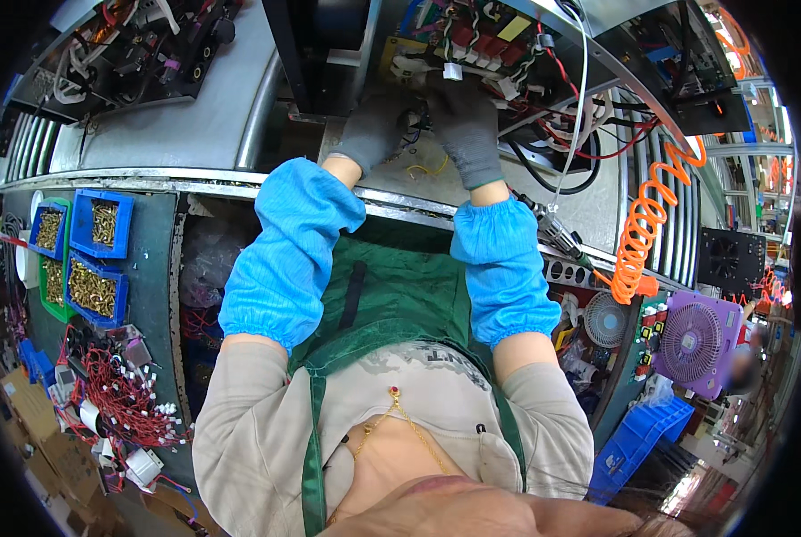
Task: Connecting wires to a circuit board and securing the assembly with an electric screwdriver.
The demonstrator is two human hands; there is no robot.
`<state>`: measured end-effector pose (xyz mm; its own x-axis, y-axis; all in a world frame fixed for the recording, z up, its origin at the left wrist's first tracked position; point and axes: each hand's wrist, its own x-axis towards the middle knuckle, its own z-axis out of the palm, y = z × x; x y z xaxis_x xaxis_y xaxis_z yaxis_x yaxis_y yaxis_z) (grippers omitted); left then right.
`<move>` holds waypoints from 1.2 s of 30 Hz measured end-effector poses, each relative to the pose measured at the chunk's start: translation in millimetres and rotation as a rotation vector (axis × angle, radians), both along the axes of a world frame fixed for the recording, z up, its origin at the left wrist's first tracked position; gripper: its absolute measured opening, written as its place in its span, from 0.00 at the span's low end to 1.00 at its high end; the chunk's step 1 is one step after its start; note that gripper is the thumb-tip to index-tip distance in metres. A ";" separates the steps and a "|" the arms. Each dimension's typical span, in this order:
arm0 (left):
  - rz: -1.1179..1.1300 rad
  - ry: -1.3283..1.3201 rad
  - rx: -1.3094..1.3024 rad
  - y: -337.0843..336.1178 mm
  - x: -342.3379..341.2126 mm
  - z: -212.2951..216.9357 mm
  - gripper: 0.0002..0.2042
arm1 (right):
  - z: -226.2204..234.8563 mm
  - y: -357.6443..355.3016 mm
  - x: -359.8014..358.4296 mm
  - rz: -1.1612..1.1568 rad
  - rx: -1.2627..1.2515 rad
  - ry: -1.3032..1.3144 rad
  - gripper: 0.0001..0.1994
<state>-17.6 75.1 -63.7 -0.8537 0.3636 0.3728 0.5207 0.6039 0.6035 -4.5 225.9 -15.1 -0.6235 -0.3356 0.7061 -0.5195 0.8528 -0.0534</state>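
Note:
My left hand (373, 132), in a grey glove, reaches into the open metal cabinet with its fingers curled inward. A small bundle of dark wires (410, 127) shows beside its fingers; what it grips is hidden in shadow. My right hand (468, 125), gloved alike, is just right of it, palm down, its fingertips lost in the dark interior. Near those fingertips is a white plug connector (452, 72) on twisted leads. Behind it sits a circuit board (490, 40) with red and white parts. A thin yellow wire (429, 168) lies on the metal surface below the hands.
Blue bins of brass screws (96, 291) stand at left, above a heap of red wire harnesses (136, 403). Another opened unit (149, 54) sits at far left. A power screwdriver (557, 231) with an orange coiled hose (642, 228) lies right of my arm, near a purple fan (696, 345).

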 end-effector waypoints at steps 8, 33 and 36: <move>0.073 -0.075 -0.131 8.3 1.7 3.8 0.10 | -13.9 -1.6 17.5 -0.172 -0.145 -0.152 0.08; -0.137 -0.071 0.020 -14.9 -10.3 -8.1 0.14 | -16.4 4.7 19.5 0.047 -0.164 -0.333 0.09; -0.092 -0.141 0.076 -14.2 -7.0 -12.4 0.14 | -17.4 13.5 40.8 -0.115 -1.010 -0.626 0.08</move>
<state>-24.6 60.9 -76.1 -0.8639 0.4178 0.2813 0.4786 0.5071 0.7168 36.3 239.4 -32.4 -0.9435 0.2770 0.1817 -0.0880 0.3192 -0.9436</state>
